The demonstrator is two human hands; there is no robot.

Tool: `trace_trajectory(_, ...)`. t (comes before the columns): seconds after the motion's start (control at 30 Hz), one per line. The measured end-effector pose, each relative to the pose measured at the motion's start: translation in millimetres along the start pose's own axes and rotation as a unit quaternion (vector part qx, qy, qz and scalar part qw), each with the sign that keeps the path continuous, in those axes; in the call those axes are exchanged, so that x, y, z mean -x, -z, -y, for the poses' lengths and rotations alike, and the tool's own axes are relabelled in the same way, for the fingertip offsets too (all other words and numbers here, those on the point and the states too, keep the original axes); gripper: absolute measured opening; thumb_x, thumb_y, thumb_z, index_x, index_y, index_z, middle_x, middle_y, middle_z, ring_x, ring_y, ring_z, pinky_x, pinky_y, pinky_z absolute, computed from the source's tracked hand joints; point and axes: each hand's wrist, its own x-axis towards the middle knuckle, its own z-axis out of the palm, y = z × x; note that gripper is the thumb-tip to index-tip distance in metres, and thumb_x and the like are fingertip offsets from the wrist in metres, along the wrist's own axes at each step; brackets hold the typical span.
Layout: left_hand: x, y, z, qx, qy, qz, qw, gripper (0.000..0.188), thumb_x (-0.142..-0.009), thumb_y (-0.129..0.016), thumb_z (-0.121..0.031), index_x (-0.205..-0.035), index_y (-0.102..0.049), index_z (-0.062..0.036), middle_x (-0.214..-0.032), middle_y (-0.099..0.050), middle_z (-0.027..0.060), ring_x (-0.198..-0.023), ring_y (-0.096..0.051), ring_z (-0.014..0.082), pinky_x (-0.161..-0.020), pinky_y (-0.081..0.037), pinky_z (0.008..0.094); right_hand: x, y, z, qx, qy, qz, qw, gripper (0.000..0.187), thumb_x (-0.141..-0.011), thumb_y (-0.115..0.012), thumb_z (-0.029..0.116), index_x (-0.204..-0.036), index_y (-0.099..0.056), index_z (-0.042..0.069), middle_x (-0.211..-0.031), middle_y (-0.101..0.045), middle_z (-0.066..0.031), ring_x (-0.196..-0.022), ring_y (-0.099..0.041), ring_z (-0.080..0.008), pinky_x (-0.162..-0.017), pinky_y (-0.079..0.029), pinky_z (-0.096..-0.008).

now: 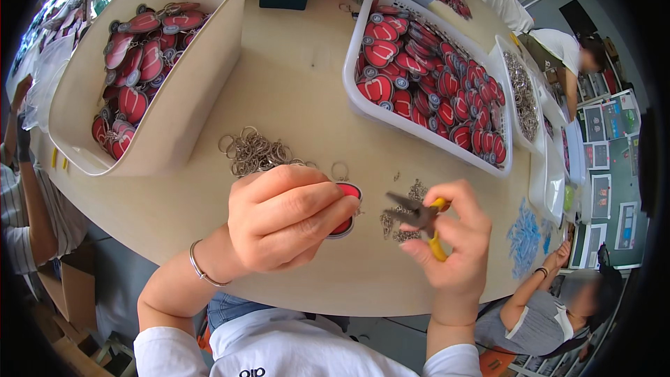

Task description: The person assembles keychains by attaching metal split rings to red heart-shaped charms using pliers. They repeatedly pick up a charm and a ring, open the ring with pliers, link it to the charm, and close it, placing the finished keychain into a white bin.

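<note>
My left hand [283, 218] pinches a round red keychain charm [348, 211] with a dark rim; the fingers cover much of it. A small metal link shows at the charm's right edge. Yellow-handled pliers [417, 216] are in my right hand [459, 241], their dark jaws parted and pointing left toward the charm, not touching it. Beneath the pliers lies a little heap of short metal chains [407, 233]. Beyond my left hand sits a pile of metal split rings [255, 152], with one loose ring [340, 169] near the charm.
A tall cream bin [213, 77] of red charms stands at the left, and a white basket [419, 138] of them at the back right. Beside the basket is a tray of metal pieces [522, 91]. Blue strips [523, 237] lie at the right, near a seated person [541, 314].
</note>
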Motion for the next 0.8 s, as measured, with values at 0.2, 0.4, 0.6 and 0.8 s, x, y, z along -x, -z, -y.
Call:
trace_trajectory(0.2, -1.4, 1.9, 1.3, -0.004, -0.007, 0.012, 1.0, 0.036, -0.056, -0.061, -0.007, -0.09, -0.07, 0.0024, -0.089, -0.064, 0.0093, -0.075, -0.064, 0.025, -0.063, -0.054, 0.0317, 4.3, 4.6, 4.7, 0.079, 0.037, 0.027, 0.996, 0.031, -0.059, -0.082, 0.017, -0.063, -0.055, 0.003, -0.084, -0.055, -0.0093, -0.069, -0.052, -0.0259, -0.06, -0.043, -0.0367)
trace_trajectory(0.4, -1.1, 2.8, 0.0, 0.001, -0.004, 0.025, 1.0, 0.034, -0.059, -0.061, -0.007, -0.091, -0.07, 0.0016, -0.09, -0.064, 0.009, -0.076, -0.064, 0.025, -0.064, -0.054, 0.0321, 4.1, 6.8, 1.2, 0.111, 0.073, 0.041, 0.99, 0.03, -0.056, -0.082, 0.011, -0.063, -0.054, 0.004, -0.084, -0.055, -0.0091, -0.064, -0.053, -0.0248, -0.055, -0.043, -0.0353)
trace_trajectory(0.6, 1.6, 6.6, -6.2, -0.017, 0.042, 0.022, 0.999, 0.036, -0.057, -0.062, -0.002, -0.092, -0.07, 0.0002, -0.09, -0.063, 0.0086, -0.077, -0.063, 0.0249, -0.066, -0.054, 0.0323, 13.9, -11.4, 5.3, 0.116, 0.092, 0.001, 0.989, 0.027, -0.058, -0.079, 0.006, -0.062, -0.053, 0.003, -0.082, -0.054, -0.0111, -0.06, -0.051, -0.0238, -0.048, -0.041, -0.0324)
trace_trajectory(0.8, 4.9, 11.7, -11.2, -0.041, 0.024, 0.017, 0.999, 0.041, -0.054, -0.064, 0.001, -0.095, -0.071, -0.0018, -0.092, -0.064, 0.008, -0.077, -0.062, 0.0243, -0.066, -0.053, 0.0312, 29.8, -34.6, 13.0, 0.092, 0.065, -0.033, 0.993, 0.022, -0.064, -0.079, 0.012, -0.069, -0.061, 0.0, -0.083, -0.053, -0.0119, -0.062, -0.05, -0.0233, -0.05, -0.041, -0.0323)
